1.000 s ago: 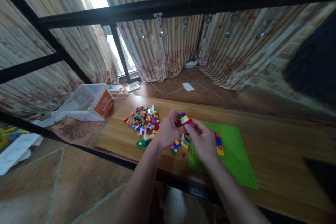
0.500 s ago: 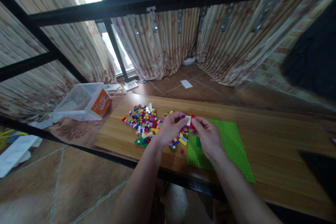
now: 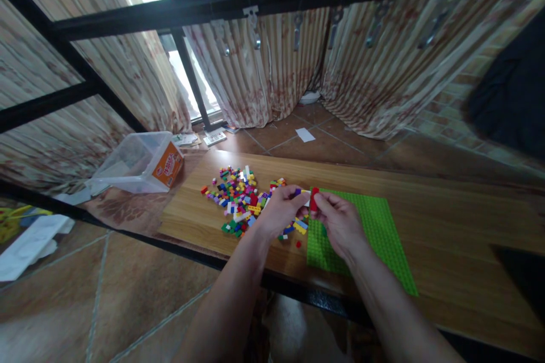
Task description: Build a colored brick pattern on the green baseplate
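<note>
My left hand point(image 3: 281, 211) is closed on a small white toy brick point(image 3: 307, 199), with a bit of yellow and purple showing at its top. Against its right end sits a red toy brick point(image 3: 314, 199), pinched in the fingers of my right hand point(image 3: 340, 220). Whether the two bricks are locked together I cannot tell. Both hands are over the left edge of a green studded baseplate point(image 3: 378, 229), and my right hand hides part of it. A heap of mixed toy bricks point(image 3: 234, 195) spreads to the left, partly behind my left hand.
The wooden table point(image 3: 451, 238) runs across the view, with a lone red piece point(image 3: 298, 244) near its front edge. A clear plastic bin point(image 3: 140, 164) with an orange label stands off its left end. Black metal bars point(image 3: 213, 5) cross in front of curtains.
The view has shifted slightly, moving the scene a little to the right. Less of the white brick shows between the fingers, and the red brick's face is more visible.
</note>
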The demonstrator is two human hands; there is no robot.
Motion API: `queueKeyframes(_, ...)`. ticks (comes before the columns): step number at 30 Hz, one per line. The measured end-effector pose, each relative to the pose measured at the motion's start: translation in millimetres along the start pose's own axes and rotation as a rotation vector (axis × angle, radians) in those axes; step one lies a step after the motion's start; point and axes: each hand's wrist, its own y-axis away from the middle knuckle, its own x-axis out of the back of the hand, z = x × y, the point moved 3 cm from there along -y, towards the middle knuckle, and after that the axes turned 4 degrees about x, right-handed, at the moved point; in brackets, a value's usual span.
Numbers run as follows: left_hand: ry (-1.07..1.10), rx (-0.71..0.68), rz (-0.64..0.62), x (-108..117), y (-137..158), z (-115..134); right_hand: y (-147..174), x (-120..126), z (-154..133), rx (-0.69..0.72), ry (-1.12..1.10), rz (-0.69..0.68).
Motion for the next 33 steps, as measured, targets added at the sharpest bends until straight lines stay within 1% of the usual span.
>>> queueKeyframes(5,0.190,0.044,-0.004,2.1,-0.1,-3.0,0.7,0.2,-0.3,-0.152,-0.144,0.006)
queueKeyframes(8,0.262,0.071,-0.024,1.4,1.0,-3.0,0.5,-0.4,-1.3,-0.189,-0.190,0.011)
queueKeyframes(12,0.232,0.039,-0.026,-0.6,2.1,-0.5,1.6,-5.5,-1.4,-0.174,-0.109,-0.011)
queueKeyframes(14,0.188,0.032,-0.012,-1.8,1.9,-0.5,1.9,-5.7,0.4,-0.148,-0.058,0.033)
queueKeyframes(16,0.142,0.024,0.023,-2.1,1.3,-1.4,1.7,-4.2,3.1,-0.125,-0.031,0.084)
queueKeyframes(17,0.124,0.015,0.045,-1.8,1.1,-1.9,1.2,-3.5,4.3,-0.111,-0.024,0.087)
queueKeyframes(19,0.106,-0.004,0.080,-0.9,0.8,-3.0,0.2,-2.3,5.7,-0.074,-0.007,0.068)
queueKeyframes(22,0.109,-0.009,0.093,0.6,0.7,-4.8,-0.5,-1.6,5.6,-0.033,0.007,0.050)
queueKeyframes(28,0.235,0.026,0.087,3.0,0.7,-6.2,0.7,-4.5,4.5,-0.089,-0.072,0.096)
queueKeyframes(30,0.280,0.043,0.081,2.7,1.0,-5.9,0.9,-5.5,5.2,-0.124,-0.107,0.084)
queueKeyframes(33,0.344,0.065,0.050,1.4,1.5,-4.6,1.0,-6.2,7.4,-0.196,-0.218,0.031)
